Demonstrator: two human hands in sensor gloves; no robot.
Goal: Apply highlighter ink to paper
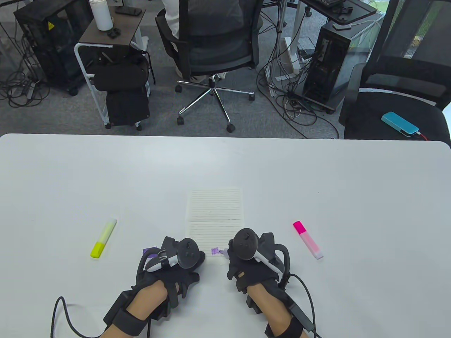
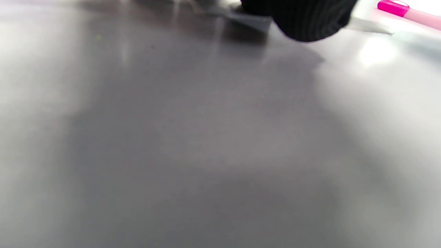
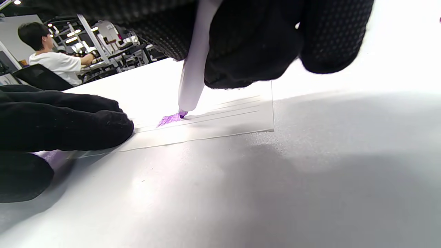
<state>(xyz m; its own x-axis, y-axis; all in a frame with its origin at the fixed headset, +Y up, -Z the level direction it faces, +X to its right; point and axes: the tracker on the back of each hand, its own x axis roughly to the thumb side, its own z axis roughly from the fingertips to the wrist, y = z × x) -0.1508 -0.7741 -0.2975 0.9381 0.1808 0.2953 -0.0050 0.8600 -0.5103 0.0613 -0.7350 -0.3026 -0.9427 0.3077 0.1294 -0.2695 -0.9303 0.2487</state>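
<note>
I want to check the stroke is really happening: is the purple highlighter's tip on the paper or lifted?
On the paper. The purple highlighter tip touches the lined paper at a purple patch.

Under both hands the table (image 1: pixel 317 183) looks smooth, faintly glossy white. Between them lies thin matt lined paper (image 1: pixel 215 214). The right hand (image 1: pixel 252 262) wears black knit cloth with a dimpled texture and grips a smooth plastic purple highlighter (image 3: pixel 193 65).

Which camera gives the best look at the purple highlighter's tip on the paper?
The right wrist view: the purple highlighter tip touches the paper beside a fresh purple patch. The table view shows only a small purple mark by the right hand. The left wrist view doesn't show it.
</note>
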